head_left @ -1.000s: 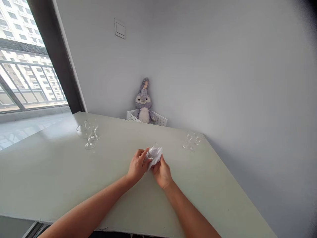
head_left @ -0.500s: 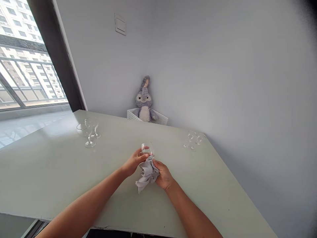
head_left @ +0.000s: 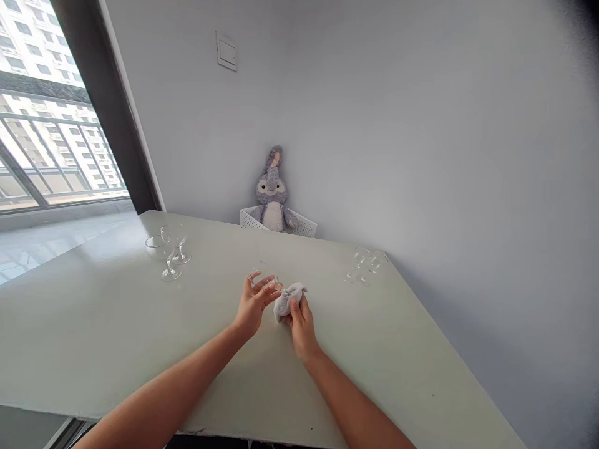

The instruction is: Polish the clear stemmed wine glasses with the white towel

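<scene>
My left hand (head_left: 254,302) has its fingers curled round the bowl of a clear stemmed glass (head_left: 264,282), which tilts over to the left above the table. Most of that glass is hard to make out against the pale surface. In my right hand (head_left: 301,321) is a light grey cloth (head_left: 291,298), bunched up and pressed to the foot end of the glass. The cloth hides the glass's foot.
Two larger stemmed glasses (head_left: 171,272) stand upright at the left of the pale table (head_left: 224,399). Several small clear glasses (head_left: 361,262) stand near its right far corner. Behind the far edge, a plush toy (head_left: 272,193) sits in a white basket (head_left: 304,227) by the wall.
The glass has gone from upright to tilted leftward. The cloth, which hung down below the glass, is now gathered in my right hand around its foot end.
</scene>
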Motion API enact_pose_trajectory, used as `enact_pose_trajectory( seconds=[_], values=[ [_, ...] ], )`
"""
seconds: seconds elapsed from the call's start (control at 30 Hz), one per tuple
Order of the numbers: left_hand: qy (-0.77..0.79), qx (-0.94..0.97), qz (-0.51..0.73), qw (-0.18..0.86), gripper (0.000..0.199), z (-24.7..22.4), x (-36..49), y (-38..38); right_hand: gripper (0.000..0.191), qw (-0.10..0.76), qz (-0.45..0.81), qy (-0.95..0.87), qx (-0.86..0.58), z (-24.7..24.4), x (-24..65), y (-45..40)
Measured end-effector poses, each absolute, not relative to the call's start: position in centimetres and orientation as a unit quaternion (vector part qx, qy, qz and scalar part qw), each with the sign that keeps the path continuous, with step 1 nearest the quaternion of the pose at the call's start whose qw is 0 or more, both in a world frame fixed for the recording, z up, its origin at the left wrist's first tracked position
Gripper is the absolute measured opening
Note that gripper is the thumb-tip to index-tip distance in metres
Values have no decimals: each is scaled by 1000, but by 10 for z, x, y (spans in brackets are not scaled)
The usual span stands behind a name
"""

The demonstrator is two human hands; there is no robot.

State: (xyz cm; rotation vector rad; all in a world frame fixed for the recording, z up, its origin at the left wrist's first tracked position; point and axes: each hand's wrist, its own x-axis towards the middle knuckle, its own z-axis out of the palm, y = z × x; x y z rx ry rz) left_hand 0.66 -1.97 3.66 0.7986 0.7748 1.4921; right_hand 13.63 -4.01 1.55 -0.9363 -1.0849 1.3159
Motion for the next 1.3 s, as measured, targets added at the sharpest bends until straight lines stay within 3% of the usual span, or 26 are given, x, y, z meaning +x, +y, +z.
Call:
enact_pose_trajectory(
  seconds=[0.2,0.37,0.43,0.6,0.67,0.8,1.0,1.1,1.3],
  values=[
    [329,522,608,500,60,36,16,-30,34,514,698,-296,-401,12,135,-34],
    [354,609,623,340,56,32,6,-26,37,394,720,-410,-397,9,145,-34],
    [346,613,648,291,56,32,0,-23,39,364,628,-537,-430,12,151,-35],
    [340,630,659,230,58,31,-1,-21,41,408,130,-719,-548,29,164,-35],
    [323,651,643,241,58,28,6,-26,40,404,58,-742,-531,32,165,-35],
    [296,707,581,274,59,21,23,-38,27,385,65,-770,-504,24,162,-32],
    [402,803,374,233,77,7,26,-38,33,391,96,-704,-585,11,185,-7],
    [407,834,298,222,67,-2,23,-34,35,400,82,-637,-654,6,215,13],
    [404,845,279,214,46,-5,21,-30,33,366,103,-532,-757,-3,266,37]
  ],
)
